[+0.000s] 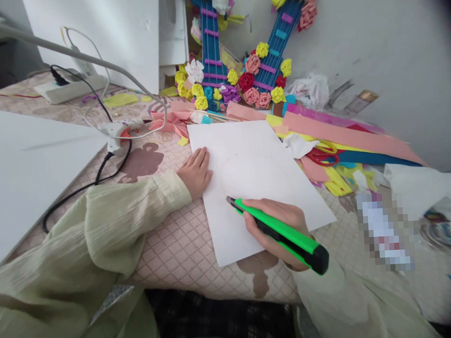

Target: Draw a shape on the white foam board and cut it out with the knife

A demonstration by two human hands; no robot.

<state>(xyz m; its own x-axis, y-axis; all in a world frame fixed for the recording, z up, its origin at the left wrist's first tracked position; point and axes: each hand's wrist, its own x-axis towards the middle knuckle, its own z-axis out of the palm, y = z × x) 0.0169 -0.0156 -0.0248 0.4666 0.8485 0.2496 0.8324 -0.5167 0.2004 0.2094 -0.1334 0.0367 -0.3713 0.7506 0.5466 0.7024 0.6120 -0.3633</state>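
Observation:
A white sheet of paper (pixel 255 157) lies on the patterned table cover, with a faint oval outline drawn near its middle. My left hand (pixel 195 171) rests flat on the sheet's left edge, fingers stretched out. My right hand (pixel 277 227) grips a green and black utility knife (pixel 289 235), its tip touching the paper at the lower edge of the oval. Both arms wear pale green sleeves.
Red-handled scissors (pixel 323 155) lie among pink, yellow and blue paper strips at the right. Two blue paper guitars with paper roses (pixel 243 82) lean on the wall behind. A power strip (pixel 70 86) and cables lie at the left, beside a white board (pixel 28 164).

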